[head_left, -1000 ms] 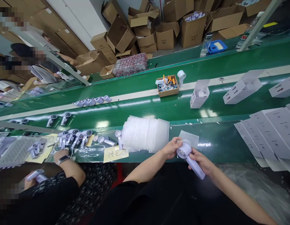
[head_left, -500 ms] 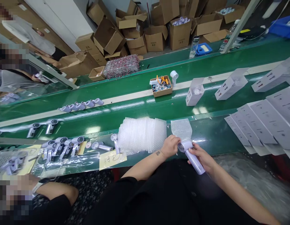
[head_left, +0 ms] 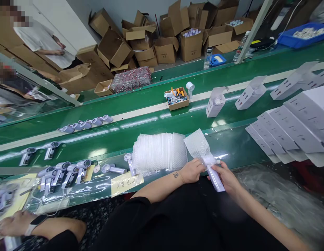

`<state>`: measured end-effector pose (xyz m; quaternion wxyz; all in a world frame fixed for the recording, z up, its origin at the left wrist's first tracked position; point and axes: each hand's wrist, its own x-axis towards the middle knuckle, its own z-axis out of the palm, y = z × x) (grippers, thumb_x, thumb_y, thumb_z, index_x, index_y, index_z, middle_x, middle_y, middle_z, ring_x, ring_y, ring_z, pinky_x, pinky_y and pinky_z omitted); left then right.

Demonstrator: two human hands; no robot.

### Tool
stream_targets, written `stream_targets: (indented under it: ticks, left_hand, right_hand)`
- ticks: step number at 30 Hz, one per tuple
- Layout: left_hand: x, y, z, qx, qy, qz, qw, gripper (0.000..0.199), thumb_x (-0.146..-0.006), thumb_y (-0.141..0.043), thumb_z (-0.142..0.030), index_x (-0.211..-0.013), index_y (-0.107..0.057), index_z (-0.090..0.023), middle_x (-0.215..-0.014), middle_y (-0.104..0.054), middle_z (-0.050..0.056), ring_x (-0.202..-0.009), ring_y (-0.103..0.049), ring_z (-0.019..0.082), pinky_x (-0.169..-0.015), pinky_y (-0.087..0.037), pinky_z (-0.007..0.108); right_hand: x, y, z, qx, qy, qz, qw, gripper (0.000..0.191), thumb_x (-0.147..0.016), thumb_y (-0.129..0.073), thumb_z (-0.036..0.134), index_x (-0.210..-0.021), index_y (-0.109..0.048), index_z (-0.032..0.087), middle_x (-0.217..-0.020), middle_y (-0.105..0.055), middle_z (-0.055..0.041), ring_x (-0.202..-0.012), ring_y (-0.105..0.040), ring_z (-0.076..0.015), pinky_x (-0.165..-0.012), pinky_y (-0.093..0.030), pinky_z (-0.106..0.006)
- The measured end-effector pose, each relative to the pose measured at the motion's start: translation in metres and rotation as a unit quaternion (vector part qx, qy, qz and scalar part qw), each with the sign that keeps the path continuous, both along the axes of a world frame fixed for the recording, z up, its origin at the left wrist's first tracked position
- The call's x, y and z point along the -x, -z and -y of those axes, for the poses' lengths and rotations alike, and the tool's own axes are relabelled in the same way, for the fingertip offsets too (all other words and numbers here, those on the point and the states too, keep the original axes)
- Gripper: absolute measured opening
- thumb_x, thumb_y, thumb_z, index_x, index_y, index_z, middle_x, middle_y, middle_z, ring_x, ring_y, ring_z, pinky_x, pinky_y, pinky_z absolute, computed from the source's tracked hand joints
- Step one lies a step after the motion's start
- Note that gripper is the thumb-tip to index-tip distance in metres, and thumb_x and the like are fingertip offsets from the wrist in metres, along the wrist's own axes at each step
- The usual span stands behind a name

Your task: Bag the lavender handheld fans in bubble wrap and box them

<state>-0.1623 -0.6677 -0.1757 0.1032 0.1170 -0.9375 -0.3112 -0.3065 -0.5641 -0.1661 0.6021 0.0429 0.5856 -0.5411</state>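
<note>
A lavender handheld fan (head_left: 216, 179) slants across my lap, its round head inside the mouth of a clear bubble-wrap bag (head_left: 198, 144). My left hand (head_left: 192, 170) is closed at the bag's mouth, beside the fan head, pinching the plastic edge. On the other side, my right hand (head_left: 226, 176) grips the fan just below its head, thumb on top and fingers partly hidden beneath. The fan's handle sticks out bare toward me. Left of the bag lies a thick stack of bubble-wrap bags (head_left: 159, 153).
White boxes (head_left: 278, 130) stand in a row at right, with open boxes (head_left: 215, 101) on the green belt. Several fans (head_left: 69, 170) lie at left near a yellow note (head_left: 126, 183). A small carton of parts (head_left: 177, 99) sits farther back. A co-worker's hand (head_left: 19, 223) is at lower left.
The bubble-wrap bag has come over the fan head and now tilts up to the left; before, it lay flat beyond the uncovered head. The view has shifted slightly.
</note>
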Motion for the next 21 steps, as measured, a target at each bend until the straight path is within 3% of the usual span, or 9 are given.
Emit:
stream_targets:
  ticks: [4, 7, 11, 17, 19, 21]
  left_hand:
    - [0.004, 0.006, 0.005, -0.116, -0.111, 0.029, 0.987, 0.014, -0.084, -0.043, -0.017, -0.081, -0.057, -0.016, -0.084, -0.059, 0.008, -0.088, -0.051, 0.020, -0.082, -0.041, 0.032]
    - [0.009, 0.006, 0.007, -0.136, -0.062, 0.060, 0.987, 0.011, -0.081, -0.046, -0.015, -0.082, -0.057, -0.016, -0.085, -0.061, 0.007, -0.087, -0.053, 0.020, -0.083, -0.040, 0.032]
    - [0.014, 0.002, 0.004, -0.105, -0.005, 0.055, 0.993, 0.011, -0.081, -0.047, -0.015, -0.083, -0.057, -0.016, -0.086, -0.062, 0.008, -0.089, -0.054, 0.021, -0.082, -0.041, 0.031]
    - [0.015, -0.002, 0.006, -0.011, 0.073, 0.089, 0.993, 0.011, -0.071, -0.055, -0.010, -0.081, -0.058, -0.016, -0.087, -0.060, 0.011, -0.092, -0.052, 0.024, -0.082, -0.041, 0.032]
    - [0.014, -0.001, 0.009, -0.035, 0.067, 0.089, 0.993, 0.011, -0.070, -0.056, -0.010, -0.079, -0.059, -0.016, -0.085, -0.061, 0.010, -0.088, -0.053, 0.023, -0.080, -0.041, 0.031]
    - [0.015, 0.000, 0.011, -0.116, -0.002, 0.094, 0.989, 0.009, -0.074, -0.054, -0.012, -0.077, -0.060, -0.017, -0.080, -0.062, 0.006, -0.080, -0.055, 0.020, -0.075, -0.042, 0.029]
  right_hand:
    - [-0.006, 0.007, -0.007, -0.038, 0.036, 0.078, 0.996, 0.019, -0.077, -0.066, 0.025, -0.081, -0.047, 0.024, -0.067, -0.060, 0.0028, -0.061, -0.063, -0.0147, -0.063, -0.059, -0.034]
    - [-0.004, 0.008, -0.015, -0.048, 0.013, 0.096, 0.994, 0.014, -0.079, -0.064, 0.025, -0.081, -0.051, 0.021, -0.068, -0.062, 0.0002, -0.061, -0.064, -0.0151, -0.062, -0.059, -0.030]
    - [-0.001, 0.010, -0.021, -0.075, -0.052, 0.114, 0.989, 0.015, -0.076, -0.066, 0.025, -0.083, -0.056, 0.017, -0.066, -0.065, -0.0032, -0.055, -0.063, -0.0134, -0.055, -0.056, -0.023]
    - [-0.004, 0.018, -0.011, -0.101, -0.074, 0.020, 0.992, 0.009, -0.078, -0.057, 0.024, -0.072, -0.054, 0.018, -0.055, -0.061, -0.0027, -0.051, -0.061, -0.0158, -0.053, -0.054, -0.027]
    - [-0.002, 0.016, -0.012, -0.084, -0.069, -0.018, 0.994, 0.011, -0.076, -0.060, 0.026, -0.070, -0.052, 0.020, -0.054, -0.059, 0.0007, -0.049, -0.059, -0.0153, -0.050, -0.052, -0.027]
    - [0.005, 0.011, -0.018, -0.065, -0.067, -0.065, 0.994, 0.016, -0.071, -0.066, 0.026, -0.067, -0.052, 0.021, -0.050, -0.055, 0.0051, -0.045, -0.054, -0.0122, -0.046, -0.047, -0.023]
